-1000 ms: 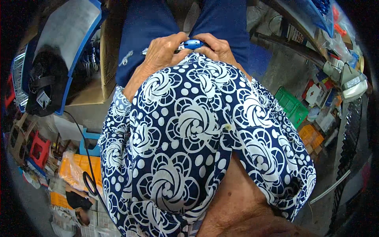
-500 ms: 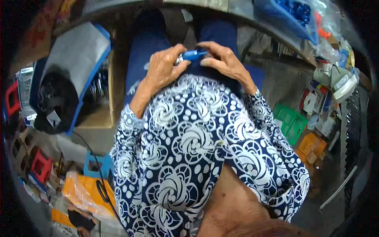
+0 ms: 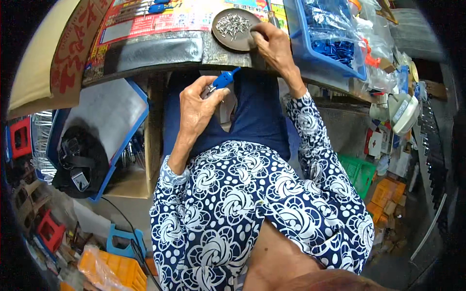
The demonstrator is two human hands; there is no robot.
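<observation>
Carton [image 3: 51, 56]: large red characters; worktop sheet [image 3: 167, 22]: coloured print.

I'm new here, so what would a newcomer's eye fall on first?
Probably the navy-and-white patterned shirt, filling the lower middle. Next, the brown dish of small silvery pieces at the top, the right grip at its rim, then the blue object in the left grip.
</observation>
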